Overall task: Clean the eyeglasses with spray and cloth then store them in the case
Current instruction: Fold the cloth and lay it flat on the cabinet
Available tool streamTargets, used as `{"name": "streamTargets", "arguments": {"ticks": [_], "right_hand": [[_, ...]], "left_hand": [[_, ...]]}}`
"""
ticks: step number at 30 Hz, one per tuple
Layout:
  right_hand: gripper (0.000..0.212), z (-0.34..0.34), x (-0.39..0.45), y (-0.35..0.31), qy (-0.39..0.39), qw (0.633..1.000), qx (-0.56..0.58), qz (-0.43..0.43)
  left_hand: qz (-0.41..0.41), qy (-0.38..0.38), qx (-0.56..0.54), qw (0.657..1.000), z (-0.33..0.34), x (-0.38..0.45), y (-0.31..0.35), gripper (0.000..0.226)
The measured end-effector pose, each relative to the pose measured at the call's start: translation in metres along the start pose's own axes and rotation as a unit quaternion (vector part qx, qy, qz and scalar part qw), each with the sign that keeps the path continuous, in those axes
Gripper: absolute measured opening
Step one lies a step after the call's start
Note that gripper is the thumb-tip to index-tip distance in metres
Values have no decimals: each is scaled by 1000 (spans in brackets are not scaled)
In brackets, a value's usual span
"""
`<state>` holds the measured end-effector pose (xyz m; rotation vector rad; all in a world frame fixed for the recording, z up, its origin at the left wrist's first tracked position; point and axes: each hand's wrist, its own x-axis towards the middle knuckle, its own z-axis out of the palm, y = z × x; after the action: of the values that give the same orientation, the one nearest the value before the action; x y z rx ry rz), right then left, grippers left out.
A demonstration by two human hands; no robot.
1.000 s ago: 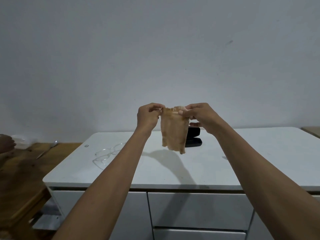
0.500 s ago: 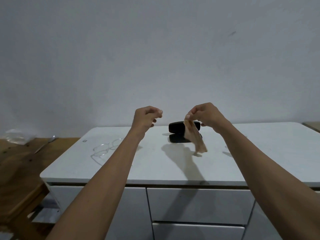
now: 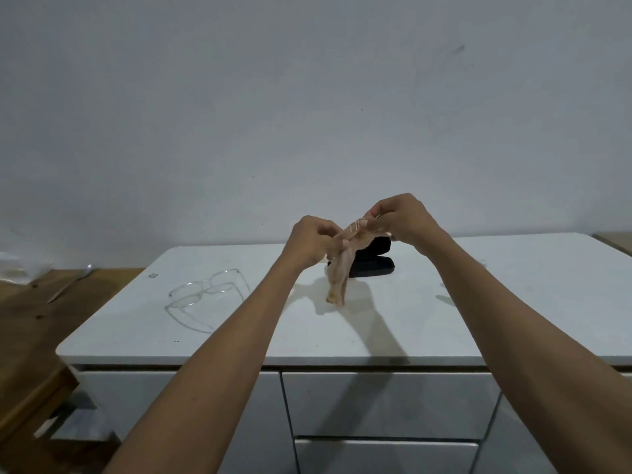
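Note:
A small tan cloth [image 3: 340, 273] hangs bunched in the air above the white cabinet top [image 3: 410, 319]. My left hand [image 3: 313, 242] and my right hand [image 3: 398, 218] both pinch its upper edge, close together. Clear-framed eyeglasses [image 3: 205, 295] lie unfolded on the cabinet top to the left, apart from both hands. A black eyeglass case [image 3: 372, 261] stands open behind the cloth, partly hidden by it and by my right hand. No spray bottle shows.
A wooden table [image 3: 37, 323] adjoins the cabinet on the left, with a metal utensil [image 3: 70, 282] and clear plastic [image 3: 13, 265] on it. Drawers [image 3: 390, 405] front the cabinet below. A bare wall rises behind.
One second ago both hands held the cloth spread flat. Then the left hand let go and the cloth hung from the right. Now the left hand grips it again, bunched.

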<state>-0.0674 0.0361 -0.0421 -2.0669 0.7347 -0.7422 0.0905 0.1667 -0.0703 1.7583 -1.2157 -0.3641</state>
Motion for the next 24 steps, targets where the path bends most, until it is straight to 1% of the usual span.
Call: {"name": "streamTargets", "arguments": {"ticks": [3, 6, 9, 13, 15, 17, 19, 20, 22, 24], "right_hand": [[6, -2, 3, 6, 8, 1000, 6, 2], [6, -4, 6, 10, 0, 1000, -20, -4], [11, -4, 10, 10, 4, 999, -38, -10], [10, -6, 14, 5, 43, 998, -7, -36], [9, -10, 14, 2, 37, 998, -6, -48], [8, -12, 11, 4, -26, 999, -28, -34], [11, -8, 2, 12, -129, 989, -71, 9], [14, -3, -3, 18, -182, 977, -106, 33], [20, 10, -15, 31, -281, 939, -181, 81], [18, 22, -27, 40, -359, 898, -223, 126]], "left_hand": [[-7, 27, 34, 999, -11, 2, -1, 11], [-9, 59, 56, 997, -22, 9, -7, 16], [-3, 79, 51, 996, -31, 12, -5, 16], [22, 117, 19, 993, -38, 17, 0, 13], [33, 113, 5, 993, -43, 17, 2, 11], [24, 60, 11, 998, -46, 10, -1, 11], [-6, -31, 48, 998, -43, 0, -11, 12], [-26, -83, 79, 993, -39, -7, -18, 12], [-64, -184, 136, 971, -26, -22, -32, 12], [-99, -260, 184, 943, -12, -38, -37, 10]]}}
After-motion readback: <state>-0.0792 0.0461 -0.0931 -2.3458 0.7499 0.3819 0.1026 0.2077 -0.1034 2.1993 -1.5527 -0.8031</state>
